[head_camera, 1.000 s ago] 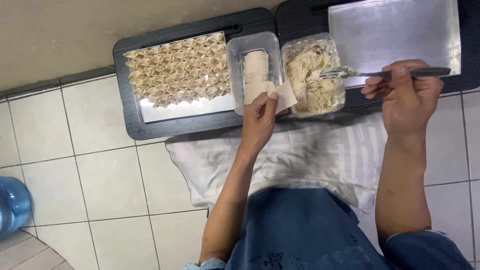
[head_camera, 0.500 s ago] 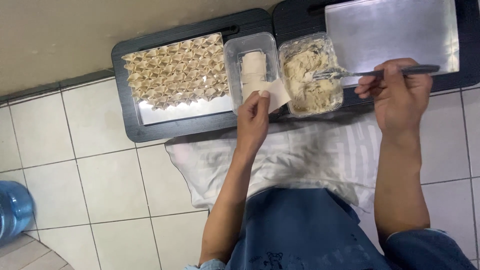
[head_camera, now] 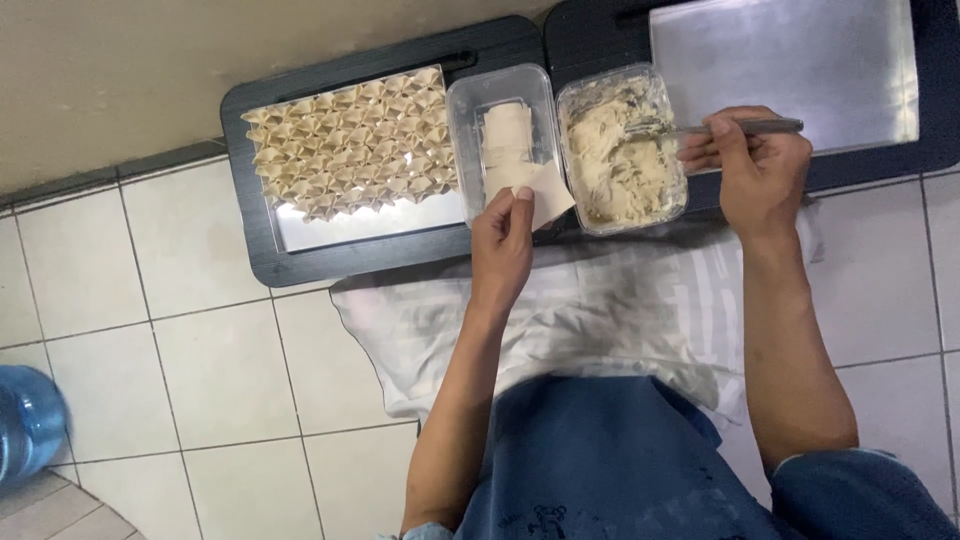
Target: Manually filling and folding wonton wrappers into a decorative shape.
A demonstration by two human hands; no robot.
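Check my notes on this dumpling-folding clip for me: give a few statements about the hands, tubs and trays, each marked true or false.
1. The left hand holds a square wrapper. True.
2. The right hand holds a knife over the folded dumplings. False: it holds a fork whose head is in the filling tub.
3. The left tray carries rows of folded dumplings. True.
4. The right tray is full of dumplings. False: it shows none.
5. The wrapper tub sits left of the filling tub. True.

Wrapper [head_camera: 545, 195] showing pale cream; filling [head_camera: 620, 160] beige; trays [head_camera: 300, 265] black; cloth [head_camera: 600, 310] white-striped; floor [head_camera: 200, 340] white-tiled.
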